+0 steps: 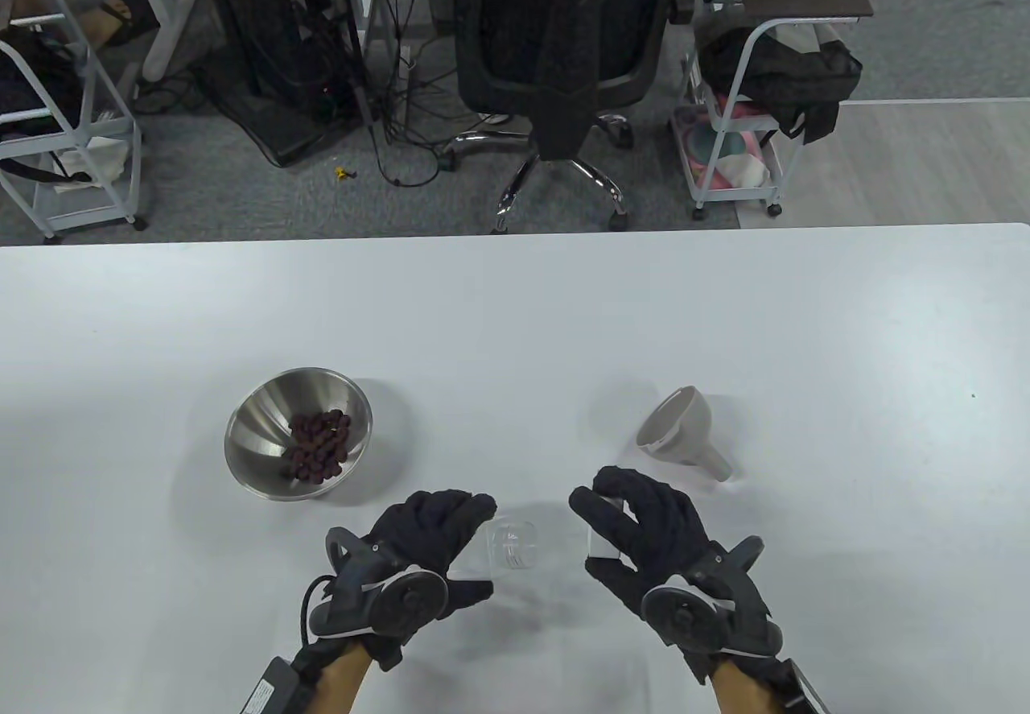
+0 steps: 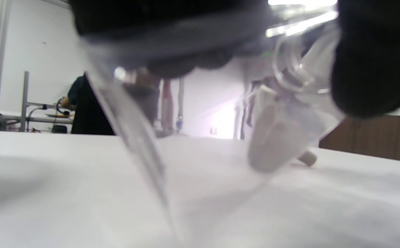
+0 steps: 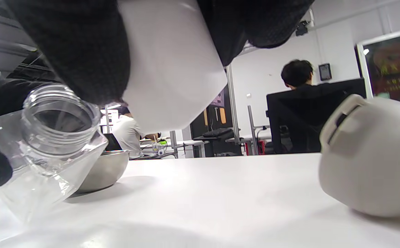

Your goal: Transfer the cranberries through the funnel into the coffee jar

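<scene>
A clear glass jar (image 1: 513,546) is tilted on the white table, its open mouth toward my right hand; my left hand (image 1: 463,529) grips it from the left. It shows up close in the left wrist view (image 2: 134,137) and in the right wrist view (image 3: 52,137). My right hand (image 1: 602,522) holds the white lid (image 1: 603,555) just off the jar's mouth; the lid fills the top of the right wrist view (image 3: 169,69). A beige funnel (image 1: 684,428) lies on its side to the right (image 3: 372,155). A steel bowl (image 1: 257,432) of dark cranberries (image 1: 322,444) stands to the left.
The table's far edge (image 1: 515,233) runs across the middle of the table view, with an office chair (image 1: 563,62) and carts behind it. The bowl also shows behind the jar in the right wrist view (image 3: 103,172).
</scene>
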{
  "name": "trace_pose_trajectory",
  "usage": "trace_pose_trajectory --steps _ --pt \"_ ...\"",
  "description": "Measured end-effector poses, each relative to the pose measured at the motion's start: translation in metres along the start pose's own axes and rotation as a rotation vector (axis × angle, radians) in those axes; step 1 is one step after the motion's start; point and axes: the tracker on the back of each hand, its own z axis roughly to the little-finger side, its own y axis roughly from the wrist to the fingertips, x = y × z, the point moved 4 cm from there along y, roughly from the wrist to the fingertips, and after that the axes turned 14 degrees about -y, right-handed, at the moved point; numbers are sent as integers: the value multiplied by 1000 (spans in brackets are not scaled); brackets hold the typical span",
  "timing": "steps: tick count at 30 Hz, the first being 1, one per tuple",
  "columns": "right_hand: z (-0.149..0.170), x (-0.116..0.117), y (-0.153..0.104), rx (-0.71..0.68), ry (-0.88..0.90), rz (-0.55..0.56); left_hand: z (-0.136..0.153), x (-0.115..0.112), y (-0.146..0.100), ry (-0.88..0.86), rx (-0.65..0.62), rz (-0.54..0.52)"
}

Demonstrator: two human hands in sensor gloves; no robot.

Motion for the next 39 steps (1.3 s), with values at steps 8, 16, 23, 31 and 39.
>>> trace_pose_trajectory --steps 8,16,23,31,39 --pt "34 14 0 103 80 -45 3 4 -4 -10 5 -16" --pt "66 40 -4 218 25 -132 6 7 -6 -16 7 -28" --pt "72 62 -2 231 -40 -250 9 10 -9 -23 9 -38" --pt "80 88 -3 242 -6 -381 10 13 -11 -29 12 -50" --pt "81 98 -4 232 -30 -447 10 13 -11 -22 15 -49"
